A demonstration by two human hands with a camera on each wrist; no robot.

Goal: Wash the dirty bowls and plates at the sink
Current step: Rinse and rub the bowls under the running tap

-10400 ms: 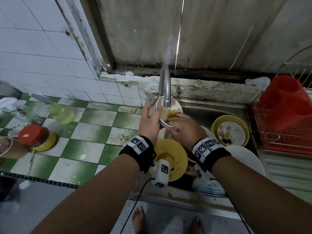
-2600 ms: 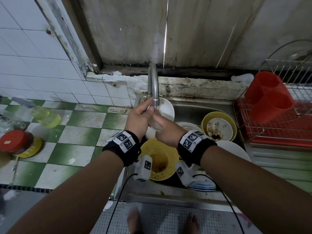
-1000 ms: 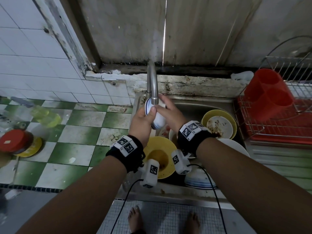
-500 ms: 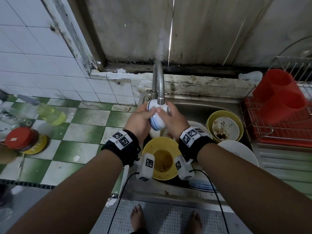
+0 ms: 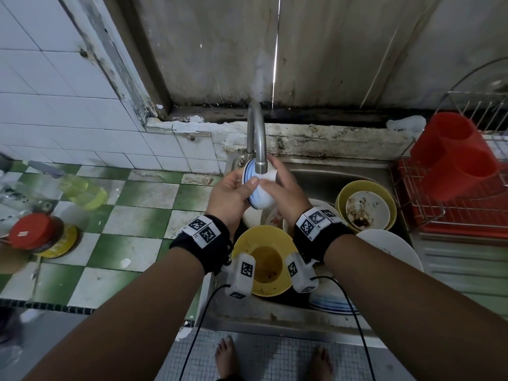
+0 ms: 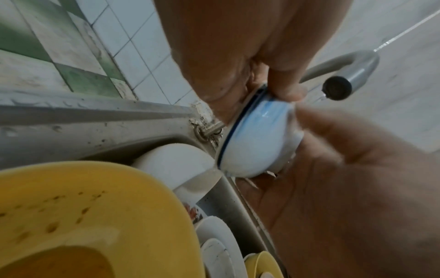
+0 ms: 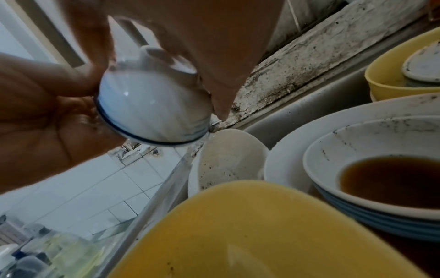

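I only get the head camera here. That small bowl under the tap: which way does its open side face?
Observer: The wrist cameras show the small bowl on its side, its blue-lined rim toward the palm of the left hand. The right hand has its fingers over the foot ring.
Visitor: And what is behind the right wrist? It blocks my view of the sink there.
Observer: A white bowl holding a pool of brown liquid. It sits on a stack of blue-striped plates.
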